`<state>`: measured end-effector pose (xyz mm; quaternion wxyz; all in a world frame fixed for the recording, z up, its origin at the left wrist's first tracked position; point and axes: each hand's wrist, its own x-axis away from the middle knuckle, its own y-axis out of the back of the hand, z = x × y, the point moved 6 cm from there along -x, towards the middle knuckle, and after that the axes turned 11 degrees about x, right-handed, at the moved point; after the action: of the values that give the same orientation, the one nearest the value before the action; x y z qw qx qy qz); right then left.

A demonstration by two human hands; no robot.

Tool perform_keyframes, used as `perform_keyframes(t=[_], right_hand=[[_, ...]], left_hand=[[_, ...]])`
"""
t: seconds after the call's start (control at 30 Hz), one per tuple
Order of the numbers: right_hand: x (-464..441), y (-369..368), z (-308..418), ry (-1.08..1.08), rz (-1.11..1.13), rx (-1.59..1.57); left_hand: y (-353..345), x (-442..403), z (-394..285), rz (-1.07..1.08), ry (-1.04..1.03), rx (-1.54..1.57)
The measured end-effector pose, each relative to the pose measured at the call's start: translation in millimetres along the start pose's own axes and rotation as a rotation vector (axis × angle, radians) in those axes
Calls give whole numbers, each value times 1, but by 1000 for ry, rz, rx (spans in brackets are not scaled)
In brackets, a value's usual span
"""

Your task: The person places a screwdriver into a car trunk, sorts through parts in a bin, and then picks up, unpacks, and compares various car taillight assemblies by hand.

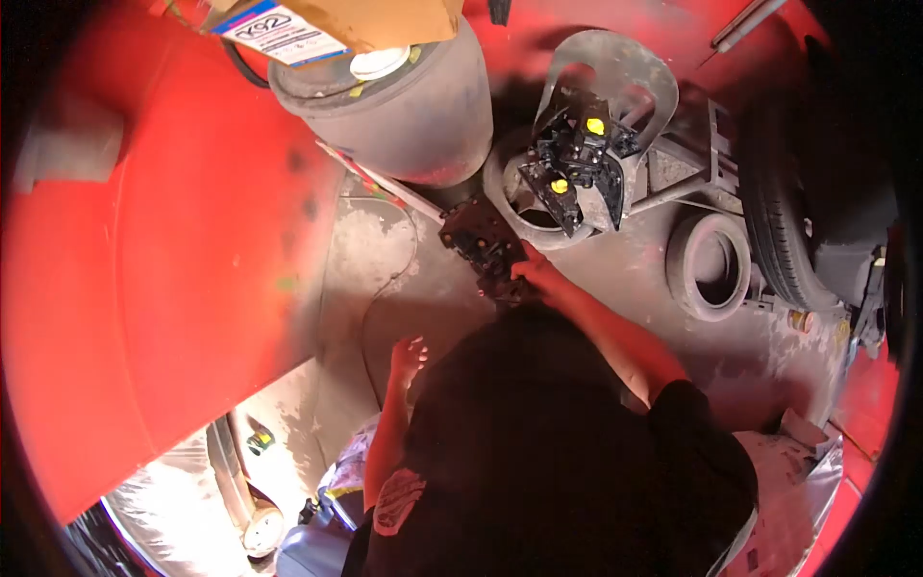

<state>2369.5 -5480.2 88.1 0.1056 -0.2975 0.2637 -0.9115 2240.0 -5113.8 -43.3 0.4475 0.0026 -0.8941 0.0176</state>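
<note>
My right hand (pixel 536 273) grips the near right edge of a black, boxy plastic part (pixel 484 242) with small brownish spots on it. The part hangs tilted in front of my body; its exact kind I cannot make out. Off to the left, my left hand (pixel 411 356) is raised with nothing in it, its fingers loosely apart and slightly curled. Beyond the right hand, black plastic assemblies with yellow caps (pixel 582 159) are piled on a dusty grey plastic chair (pixel 659 82).
A large grey bin (pixel 413 125) stands ahead with a cardboard box (pixel 399 21) above it. A dusty small tyre (pixel 710 266) and a bigger tyre (pixel 774 207) are at right. A red panel (pixel 183 269) fills the left. A thin cable (pixel 389 281) lies across the floor.
</note>
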Motion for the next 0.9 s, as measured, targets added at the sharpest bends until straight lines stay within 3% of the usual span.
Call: perform_keyframes(t=[0.13, 0.23, 0.33, 0.43, 0.6, 0.67, 0.73, 0.9], right_hand=[[-28, 12, 2, -15, -2, 5], [-38, 21, 0, -11, -36, 8], [-42, 33, -7, 10, -97, 8], [-43, 43, -15, 42, -163, 14], [-35, 31, -8, 141, -221, -39], [-20, 6, 16, 187, -213, -49], [-20, 6, 9, 225, -205, -182], [-16, -21, 11, 281, -344, -239]], left_hand=[[-1, -8, -43, -64, 11, -67], [7, -39, -45, 46, 29, 34], [3, -66, -53, 149, -117, -133], [-11, -78, -83, 102, -53, -336], [-26, -104, -141, 391, -450, -716], [-18, -121, -149, 398, -398, -617], [-14, -122, -163, 260, -78, -277], [13, -147, -183, 253, -49, -374]])
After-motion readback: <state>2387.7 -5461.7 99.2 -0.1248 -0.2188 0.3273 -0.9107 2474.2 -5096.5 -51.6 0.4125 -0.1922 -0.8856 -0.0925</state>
